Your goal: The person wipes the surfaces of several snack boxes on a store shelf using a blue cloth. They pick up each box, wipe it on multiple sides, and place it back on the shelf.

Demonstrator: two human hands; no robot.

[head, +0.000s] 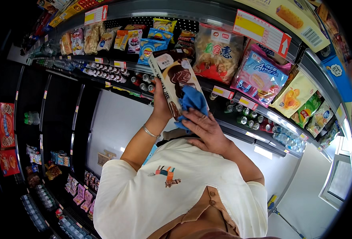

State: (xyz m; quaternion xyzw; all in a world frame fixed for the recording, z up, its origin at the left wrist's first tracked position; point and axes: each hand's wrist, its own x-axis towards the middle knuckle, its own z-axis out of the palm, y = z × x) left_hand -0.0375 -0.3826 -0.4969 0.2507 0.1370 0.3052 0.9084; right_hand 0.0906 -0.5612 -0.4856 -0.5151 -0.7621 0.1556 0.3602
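Note:
My left hand (161, 100) grips a carton of chocolate-coated snacks (176, 69) by its lower left side. The carton stands tilted in front of my chest, close to the shelf edge. Against its lower front lies a crumpled blue cloth (194, 98). My right hand (204, 130) holds this cloth with its fingers spread over it, pressing it to the carton. Part of the carton's lower face is hidden by the cloth.
Behind the carton runs a shelf with a large clear snack bag (217, 53), a pink-and-blue snack bag (261, 74) and blue snack packets (155, 41). Drink cans (250, 118) stand on the shelf below. More shelving is at left; a mop handle (288, 222) leans at lower right.

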